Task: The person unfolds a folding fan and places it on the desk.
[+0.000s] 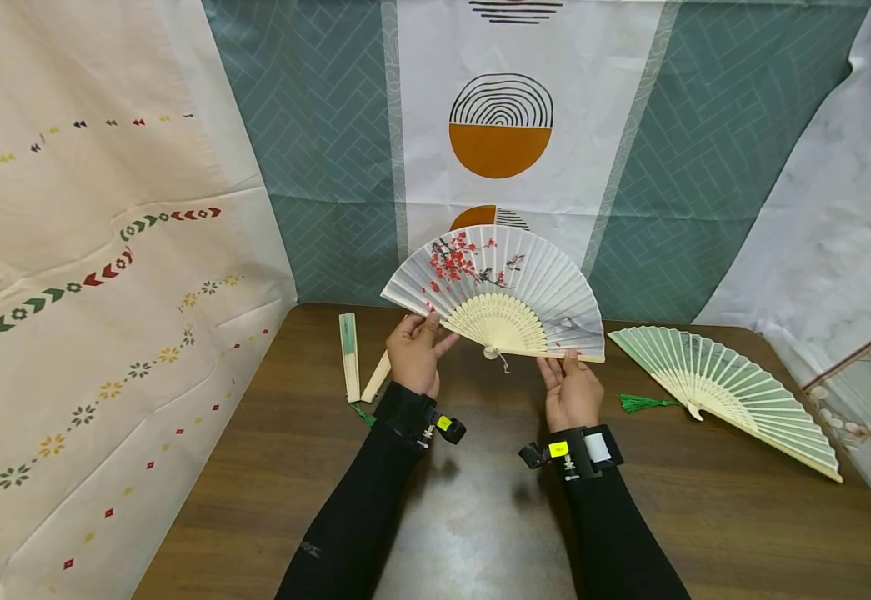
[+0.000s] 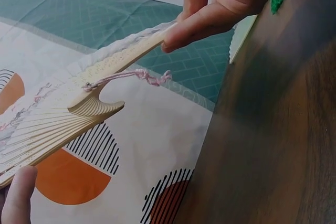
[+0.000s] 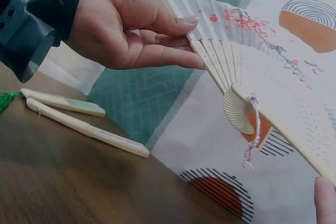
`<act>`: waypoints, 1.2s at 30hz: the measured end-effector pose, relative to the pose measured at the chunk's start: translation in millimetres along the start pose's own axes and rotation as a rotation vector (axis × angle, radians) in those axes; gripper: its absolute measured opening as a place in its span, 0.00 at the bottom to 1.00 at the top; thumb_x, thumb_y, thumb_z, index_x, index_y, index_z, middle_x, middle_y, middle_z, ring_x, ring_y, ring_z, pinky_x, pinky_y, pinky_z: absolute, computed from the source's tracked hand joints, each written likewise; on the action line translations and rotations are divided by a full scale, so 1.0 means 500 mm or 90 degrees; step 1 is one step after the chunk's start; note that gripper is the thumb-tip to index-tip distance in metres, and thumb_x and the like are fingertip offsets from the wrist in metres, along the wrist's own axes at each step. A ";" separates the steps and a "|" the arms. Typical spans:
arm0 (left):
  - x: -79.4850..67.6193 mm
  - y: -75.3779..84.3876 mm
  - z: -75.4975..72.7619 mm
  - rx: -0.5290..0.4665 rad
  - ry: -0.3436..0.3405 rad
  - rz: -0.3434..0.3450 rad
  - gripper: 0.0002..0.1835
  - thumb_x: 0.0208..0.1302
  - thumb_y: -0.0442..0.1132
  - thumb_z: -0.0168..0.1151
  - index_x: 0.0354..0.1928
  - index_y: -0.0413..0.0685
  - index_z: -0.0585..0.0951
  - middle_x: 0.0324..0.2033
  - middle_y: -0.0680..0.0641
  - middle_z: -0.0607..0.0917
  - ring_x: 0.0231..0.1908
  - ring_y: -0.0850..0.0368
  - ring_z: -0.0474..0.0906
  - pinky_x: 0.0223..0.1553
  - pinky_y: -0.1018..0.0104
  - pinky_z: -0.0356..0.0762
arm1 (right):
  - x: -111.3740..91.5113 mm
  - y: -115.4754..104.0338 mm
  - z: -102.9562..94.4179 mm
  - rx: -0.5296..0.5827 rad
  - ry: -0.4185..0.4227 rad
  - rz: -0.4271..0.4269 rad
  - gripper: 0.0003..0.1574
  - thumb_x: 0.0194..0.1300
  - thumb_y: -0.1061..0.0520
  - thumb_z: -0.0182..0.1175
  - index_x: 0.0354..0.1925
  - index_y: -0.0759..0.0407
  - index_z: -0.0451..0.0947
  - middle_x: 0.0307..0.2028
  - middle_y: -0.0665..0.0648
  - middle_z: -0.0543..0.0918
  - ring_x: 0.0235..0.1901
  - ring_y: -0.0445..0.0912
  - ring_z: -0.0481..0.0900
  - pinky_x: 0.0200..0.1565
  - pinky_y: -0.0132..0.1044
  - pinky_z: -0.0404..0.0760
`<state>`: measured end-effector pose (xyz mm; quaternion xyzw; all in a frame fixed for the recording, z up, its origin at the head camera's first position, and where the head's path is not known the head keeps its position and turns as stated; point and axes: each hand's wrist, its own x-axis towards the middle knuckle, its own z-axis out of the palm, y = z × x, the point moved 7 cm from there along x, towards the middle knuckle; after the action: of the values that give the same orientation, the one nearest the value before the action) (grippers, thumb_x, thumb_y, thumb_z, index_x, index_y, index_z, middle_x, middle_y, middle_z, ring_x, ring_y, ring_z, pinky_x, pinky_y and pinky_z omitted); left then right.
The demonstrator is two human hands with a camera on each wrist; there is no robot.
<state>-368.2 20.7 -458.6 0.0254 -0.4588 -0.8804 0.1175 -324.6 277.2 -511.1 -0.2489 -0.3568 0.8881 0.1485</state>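
Note:
A white folding fan with red blossoms and pale wooden ribs is spread wide above the table. My left hand pinches its left outer rib, thumb in front; the right wrist view shows that left hand close up. At the other end, my right hand pinches the right outer rib from below. In the left wrist view the right hand holds that rib near its end. A pink knotted cord hangs from the fan's pivot.
A spread green folding fan with a green tassel lies at the table's right. Left of my left hand lie a closed green fan and another closed pale fan. A patterned cloth hangs behind the wooden table.

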 end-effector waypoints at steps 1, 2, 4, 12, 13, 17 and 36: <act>-0.001 -0.001 0.000 0.000 0.002 0.001 0.12 0.85 0.27 0.61 0.60 0.26 0.86 0.43 0.48 0.88 0.44 0.58 0.86 0.46 0.60 0.99 | 0.000 0.000 0.000 0.003 0.001 -0.003 0.16 0.93 0.55 0.47 0.64 0.62 0.75 0.59 0.57 0.81 0.50 0.41 0.89 0.57 0.32 0.94; -0.001 -0.001 0.000 0.000 0.004 0.002 0.12 0.85 0.28 0.61 0.60 0.26 0.86 0.43 0.48 0.88 0.45 0.58 0.86 0.46 0.61 0.99 | 0.001 -0.001 0.000 0.006 0.002 -0.005 0.16 0.93 0.56 0.47 0.63 0.62 0.76 0.59 0.57 0.80 0.51 0.42 0.89 0.56 0.32 0.95; -0.002 -0.003 0.000 -0.006 0.008 0.002 0.11 0.85 0.28 0.61 0.59 0.26 0.86 0.43 0.49 0.87 0.45 0.58 0.86 0.45 0.61 0.99 | 0.003 -0.001 -0.001 0.013 0.008 -0.010 0.15 0.93 0.56 0.46 0.62 0.63 0.76 0.59 0.57 0.80 0.52 0.43 0.88 0.55 0.31 0.95; -0.005 -0.010 0.007 -0.028 0.020 -0.006 0.09 0.86 0.28 0.60 0.56 0.27 0.85 0.40 0.49 0.85 0.44 0.57 0.85 0.45 0.61 0.99 | 0.009 -0.002 -0.004 0.038 0.021 -0.017 0.14 0.93 0.56 0.47 0.62 0.62 0.75 0.60 0.58 0.79 0.52 0.43 0.87 0.53 0.31 0.96; -0.006 -0.011 0.008 -0.032 0.021 -0.008 0.09 0.86 0.27 0.60 0.56 0.27 0.85 0.40 0.48 0.85 0.43 0.57 0.86 0.45 0.62 0.98 | 0.009 -0.002 -0.004 0.042 0.022 -0.018 0.14 0.93 0.56 0.47 0.62 0.62 0.75 0.60 0.58 0.79 0.51 0.43 0.88 0.53 0.31 0.96; -0.007 -0.014 0.010 -0.049 0.030 -0.009 0.08 0.86 0.28 0.60 0.53 0.29 0.85 0.39 0.48 0.85 0.42 0.58 0.86 0.43 0.64 0.98 | 0.009 -0.001 -0.004 0.050 0.021 -0.017 0.14 0.93 0.56 0.47 0.60 0.62 0.76 0.58 0.57 0.80 0.48 0.42 0.89 0.52 0.31 0.96; -0.091 -0.105 0.022 -0.012 -0.011 -0.104 0.10 0.85 0.31 0.63 0.38 0.42 0.82 0.36 0.49 0.79 0.43 0.53 0.80 0.40 0.57 0.99 | -0.087 -0.054 -0.166 0.054 0.053 -0.067 0.12 0.91 0.56 0.51 0.60 0.63 0.76 0.52 0.55 0.83 0.46 0.43 0.90 0.53 0.34 0.96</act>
<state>-335.5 68.9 -497.7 0.0538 -0.4481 -0.8914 0.0414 -240.6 323.7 -529.0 -0.2601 -0.3246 0.8824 0.2198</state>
